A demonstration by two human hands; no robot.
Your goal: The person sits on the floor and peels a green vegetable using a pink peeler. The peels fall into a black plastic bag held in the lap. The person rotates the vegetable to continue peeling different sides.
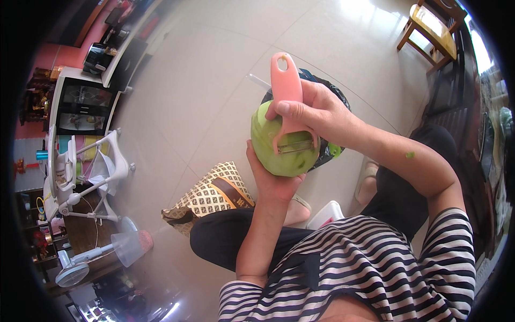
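Observation:
A round pale-green fruit or vegetable, its skin pared off in flat facets, rests in my left hand, which cups it from below. My right hand grips the handle of a pink Y-shaped peeler. The peeler's metal blade lies over the green surface near its lower right; whether it touches cannot be told. A small dark mark shows close to the blade. Behind and beneath the fruit, a black plastic bag is partly hidden by my hands. A scrap of green peel clings to my right forearm.
A patterned beige-and-brown bag lies on the tiled floor by my left knee. Between my feet is a white plastic container. A white high chair and a fan stand at left; a wooden chair is at upper right.

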